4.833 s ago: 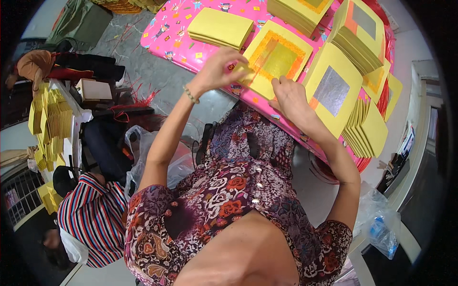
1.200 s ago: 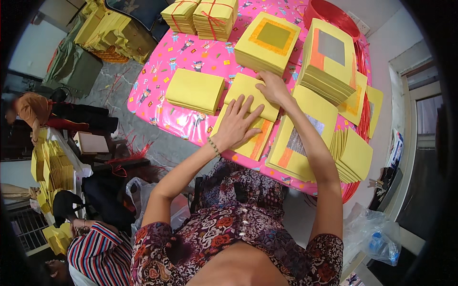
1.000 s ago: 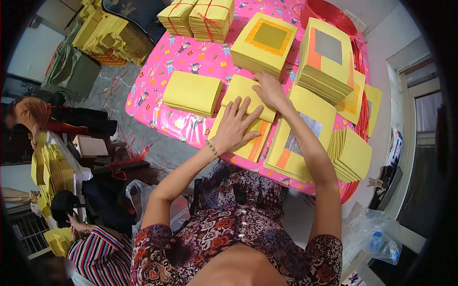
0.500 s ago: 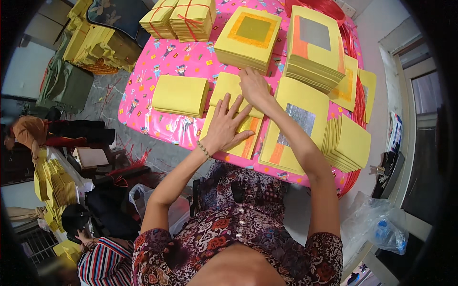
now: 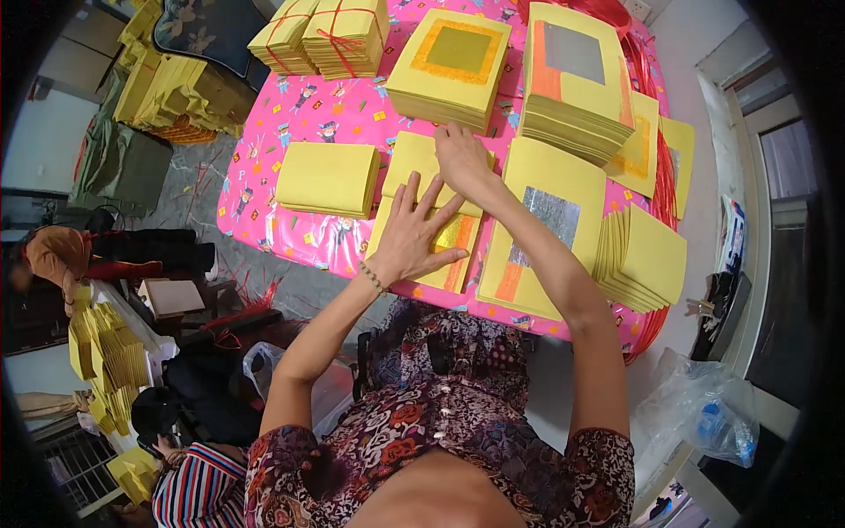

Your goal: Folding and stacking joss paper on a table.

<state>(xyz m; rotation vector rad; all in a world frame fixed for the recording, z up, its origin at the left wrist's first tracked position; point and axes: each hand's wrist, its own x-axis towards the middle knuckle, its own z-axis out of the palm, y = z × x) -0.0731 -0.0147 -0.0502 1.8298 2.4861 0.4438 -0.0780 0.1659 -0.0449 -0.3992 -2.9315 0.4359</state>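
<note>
Left hand: the left hand (image 5: 409, 239) is lying palm down at the centre of the frame, its fingers (image 5: 429, 195) spreading wide across the yellow paper; a beaded bracelet (image 5: 373, 276) is circling the wrist.
Right hand: just above and to the right, the right hand (image 5: 464, 163) is bearing down on the paper's upper right part with its fingers curling under; whether they are pinching the edge or only pressing, I cannot tell from this angle.
Yellow paper: the yellow paper (image 5: 414, 155) is resting at the centre of the frame, a plain layer covering its upper half, gold and orange showing on its lower half.
Pink counter: the counter (image 5: 264, 189) is carrying all of this under a printed pink cover.
Left of the hands: a plain folded stack (image 5: 328, 178) is sitting near the paper.
Above the hands: a gold-square stack (image 5: 451, 66) is standing at upper centre, with red-tied bundles (image 5: 345, 37) sitting to its left.
Right of the hands: a silver-square stack (image 5: 553, 211) is lying beside the right forearm, a taller stack (image 5: 576, 88) is standing above it, and a fanned pile (image 5: 650, 255) is leaning farther right.
Lower left: a person in a striped top (image 5: 198, 484) is showing partly at the rim.
</note>
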